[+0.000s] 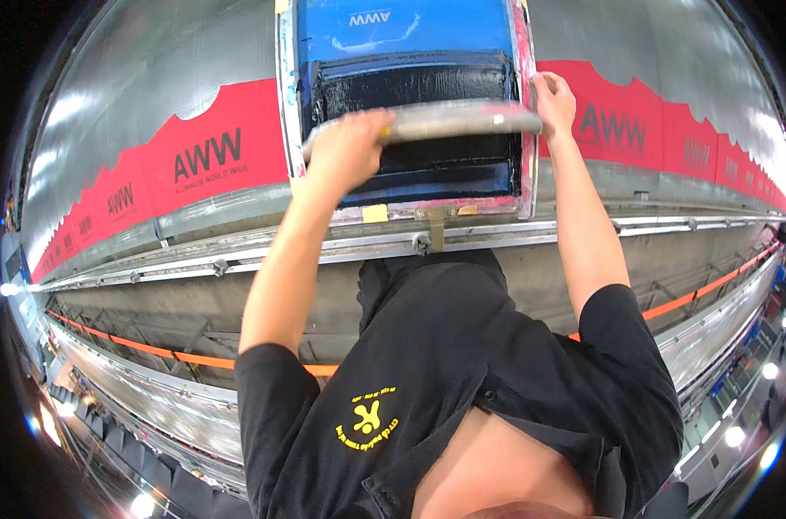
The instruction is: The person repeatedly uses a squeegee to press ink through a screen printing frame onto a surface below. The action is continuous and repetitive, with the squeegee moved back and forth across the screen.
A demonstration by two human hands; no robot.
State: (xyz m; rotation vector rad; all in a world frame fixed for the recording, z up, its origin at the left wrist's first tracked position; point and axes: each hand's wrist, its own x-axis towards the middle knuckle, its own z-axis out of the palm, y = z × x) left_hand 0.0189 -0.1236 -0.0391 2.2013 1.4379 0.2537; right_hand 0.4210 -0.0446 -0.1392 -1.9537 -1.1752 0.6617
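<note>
The black ink (410, 86) looks glossy — the shirt (462, 346), matt cloth.

And here's your L arm (280, 277), stretched fwd & angled in to the R; L hand (351, 147) out front, knuckles up, fingers curled in tight. Over on the other side, your R arm (590, 216) goes fwd too, leaning slightly in, R hand (555, 104) a touch further out, fingers bent, tips pointing L.

We see bright lights (734, 436) glowing at left and right. An orange strip (185, 355) stretches away on both sides.
</note>
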